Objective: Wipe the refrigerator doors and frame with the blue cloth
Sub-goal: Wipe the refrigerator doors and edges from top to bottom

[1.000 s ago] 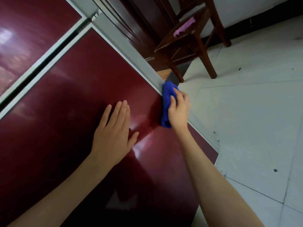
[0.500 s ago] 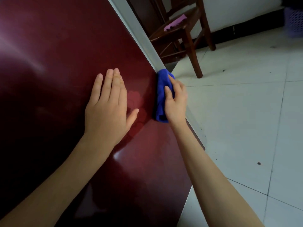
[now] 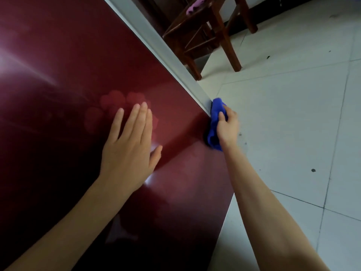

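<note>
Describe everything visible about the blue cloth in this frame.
The blue cloth is a vivid royal blue, soft and fuzzy-looking, like microfibre. It is bunched into a crumpled wad rather than spread flat. The right hand grips it, fingers curled over its outer side, pressing it against the edge of the dark red refrigerator door, where the pale grey frame strip runs. Part of it is hidden under the hand. The left hand lies flat on the door, apart from the cloth.

bunched blue cloth (image 3: 214, 124) against glossy maroon refrigerator door (image 3: 82, 65)
</note>
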